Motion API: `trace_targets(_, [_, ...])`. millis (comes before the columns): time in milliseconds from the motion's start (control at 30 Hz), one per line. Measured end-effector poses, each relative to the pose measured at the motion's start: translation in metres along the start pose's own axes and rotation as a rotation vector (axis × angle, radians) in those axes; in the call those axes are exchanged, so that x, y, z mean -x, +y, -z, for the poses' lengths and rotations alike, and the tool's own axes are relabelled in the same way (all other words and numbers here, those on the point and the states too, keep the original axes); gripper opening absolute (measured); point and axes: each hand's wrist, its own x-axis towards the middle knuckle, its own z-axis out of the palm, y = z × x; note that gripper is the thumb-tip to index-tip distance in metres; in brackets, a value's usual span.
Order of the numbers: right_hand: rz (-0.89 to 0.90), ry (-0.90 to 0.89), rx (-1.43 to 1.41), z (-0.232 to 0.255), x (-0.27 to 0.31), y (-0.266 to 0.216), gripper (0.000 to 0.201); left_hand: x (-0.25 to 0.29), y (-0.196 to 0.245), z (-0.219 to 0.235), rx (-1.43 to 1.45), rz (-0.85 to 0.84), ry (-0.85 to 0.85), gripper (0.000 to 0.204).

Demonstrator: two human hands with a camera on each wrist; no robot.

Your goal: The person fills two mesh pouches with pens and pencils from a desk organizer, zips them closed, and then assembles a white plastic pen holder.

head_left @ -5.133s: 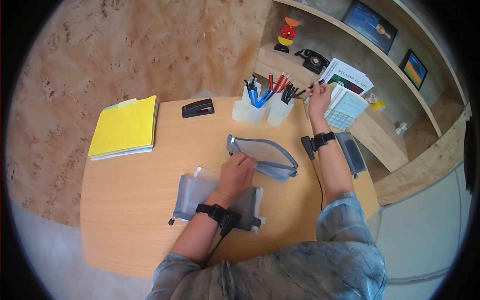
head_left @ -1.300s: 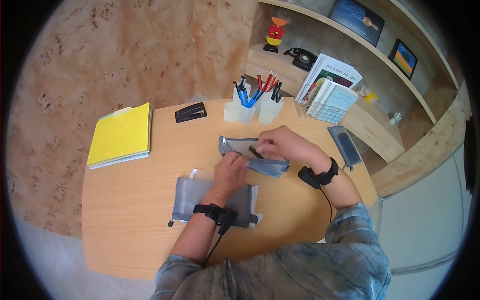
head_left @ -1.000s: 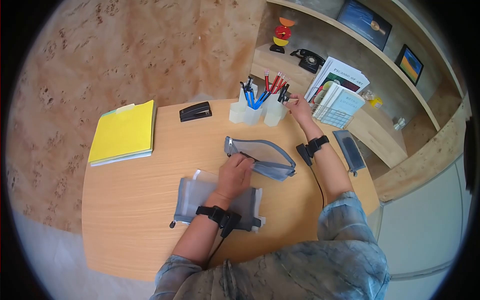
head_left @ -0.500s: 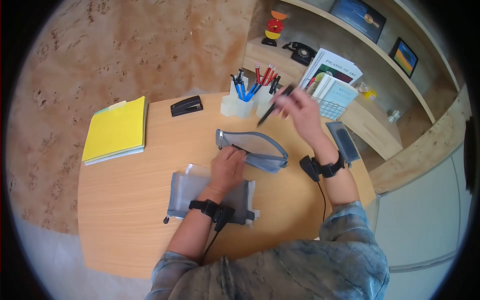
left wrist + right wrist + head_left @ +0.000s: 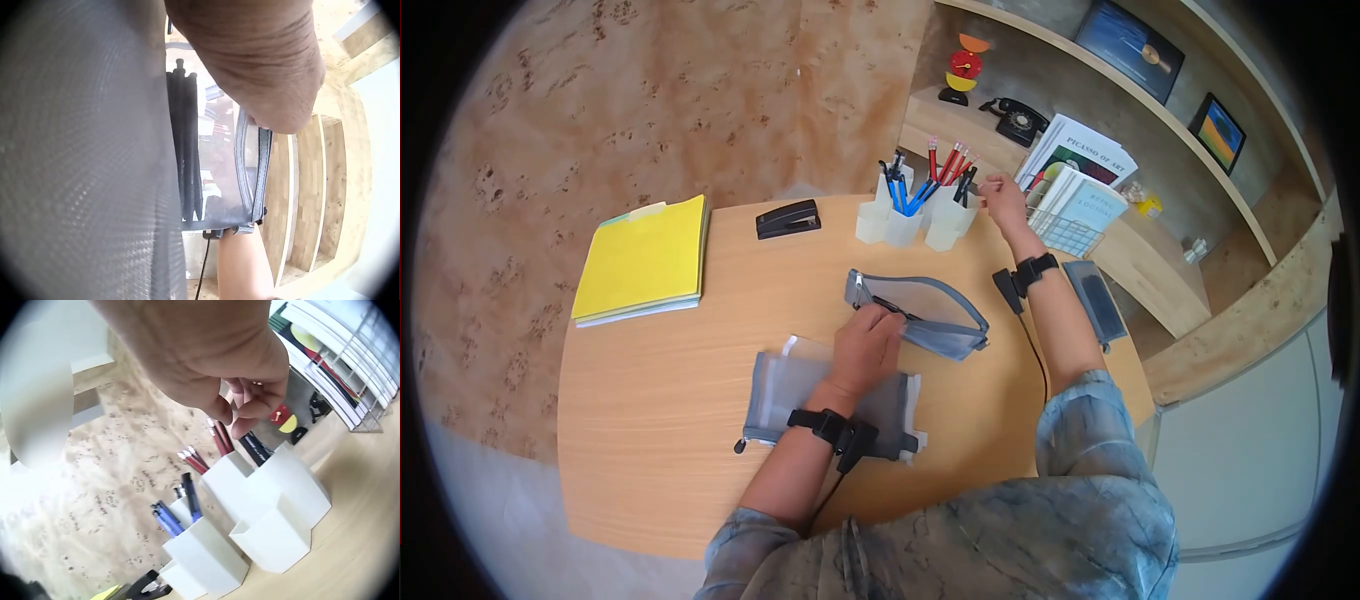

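My left hand [image 5: 868, 345] pinches the near edge of a grey mesh zip pouch [image 5: 945, 338], which stands with its mouth spread open. Several black pens [image 5: 185, 144] show through its clear mesh in the left wrist view. My right hand [image 5: 1003, 200] is at the right side of the white pen cups [image 5: 945, 225], its fingers [image 5: 239, 427] loosely bent close above the black pens [image 5: 253, 449] in one cup. Nothing shows between the thumb and fingers. Under my left wrist lies a stack of flat mesh pouches [image 5: 785, 395].
Blue pens [image 5: 913, 197] and red pencils [image 5: 950, 160] stand in the other cups. A black stapler [image 5: 789, 219] and yellow folders [image 5: 640, 255] lie to the left. At right are a wire book rack [image 5: 1065, 232] and a filled dark pouch [image 5: 1094, 300]. Shelves [image 5: 1150, 280] border the desk.
My right hand held a black pen between the cups and the pouch half a second ago. Now it is back beside the cups without that pen. My left hand keeps its grip.
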Motion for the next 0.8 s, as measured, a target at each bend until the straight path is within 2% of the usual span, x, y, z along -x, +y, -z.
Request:
trace_targets(33, [-0.021, 0.007, -0.023, -0.007, -0.011, 0.01, 0.025, 0.0, 0.0, 0.0, -0.004, -0.002, -0.002, 0.013])
trace_targets(133, [-0.088, -0.033, -0.126, -0.02, -0.028, 0.015, 0.025, -0.001, 0.002, 0.001, 0.001, 0.007, 0.002, 0.014])
trace_targets(267, [-0.061, -0.051, -0.249, -0.028, -0.046, 0.029, 0.018, -0.001, 0.002, 0.0, 0.003, 0.014, 0.002, 0.013])
trace_targets(333, [-0.009, 0.074, -0.196, -0.02, -0.042, 0.025, 0.017, -0.002, 0.005, 0.001, 0.016, 0.009, 0.014, 0.013])
trace_targets(467, [0.221, 0.336, -0.292, 0.022, -0.002, -0.041, 0.016, -0.002, 0.004, 0.001, -0.003, -0.008, 0.024, 0.012])
trace_targets(567, [0.436, 0.343, -0.437, 0.053, 0.049, -0.104, 0.012, -0.002, 0.006, 0.001, -0.013, -0.016, 0.03, 0.012])
trace_targets(667, [0.493, 0.118, -0.498, 0.076, 0.099, -0.144, 0.013, -0.001, 0.004, -0.001, -0.016, -0.014, 0.033, 0.012])
trace_targets(800, [0.358, -0.461, -0.218, 0.079, 0.151, -0.164, 0.014, 0.0, 0.005, -0.001, -0.014, 0.002, 0.009, 0.012])
